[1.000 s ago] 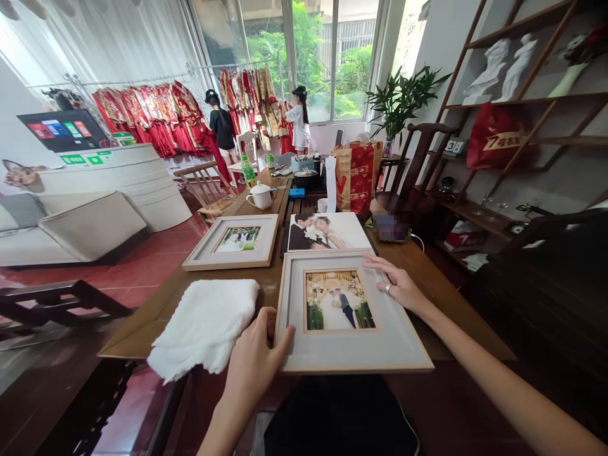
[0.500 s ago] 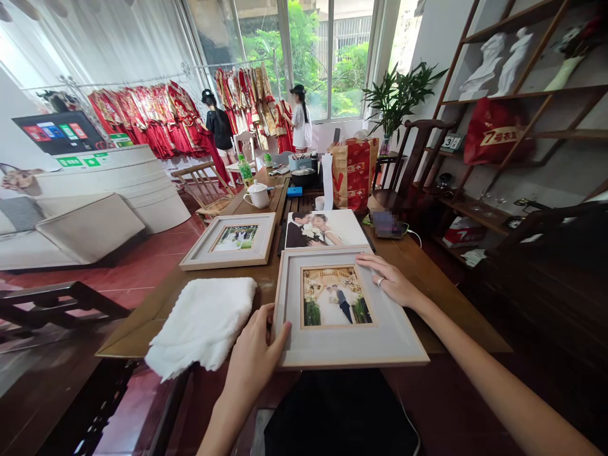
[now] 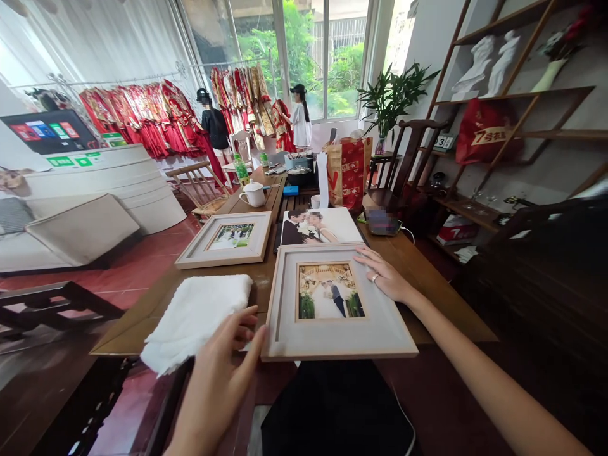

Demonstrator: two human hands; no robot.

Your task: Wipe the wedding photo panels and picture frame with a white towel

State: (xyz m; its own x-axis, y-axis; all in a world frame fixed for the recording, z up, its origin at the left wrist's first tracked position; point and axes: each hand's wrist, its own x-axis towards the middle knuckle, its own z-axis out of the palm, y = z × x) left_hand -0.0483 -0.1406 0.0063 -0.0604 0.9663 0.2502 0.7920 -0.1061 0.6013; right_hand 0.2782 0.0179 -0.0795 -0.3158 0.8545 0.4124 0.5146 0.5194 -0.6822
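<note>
A framed wedding photo (image 3: 394,335) with a wide pale mat and a light wood rim lies face up at the table's near edge. My right hand (image 3: 387,275), a ring on one finger, rests on its upper right side with the fingers stretched out flat. Just off the frame's lower left corner is my left hand (image 3: 228,354), fingers apart and holding nothing. Its fingertips are close to a folded white towel (image 3: 199,316) to the left. Behind the towel lies a second framed photo (image 3: 197,247). An unframed couple's portrait (image 3: 342,225) lies just beyond the first frame.
On the wooden table (image 3: 128,323) stand a white lidded teapot (image 3: 253,193), a green-labelled bottle (image 3: 240,170), a red-and-tan paper bag (image 3: 349,174) and a phone (image 3: 382,221) with a cable. Two people stand by racks of red garments (image 3: 152,117) at the back.
My left hand has let go of the frame's left edge and moved left toward the towel, its fingers spreading. My right hand stays on the frame. The view has shifted slightly.
</note>
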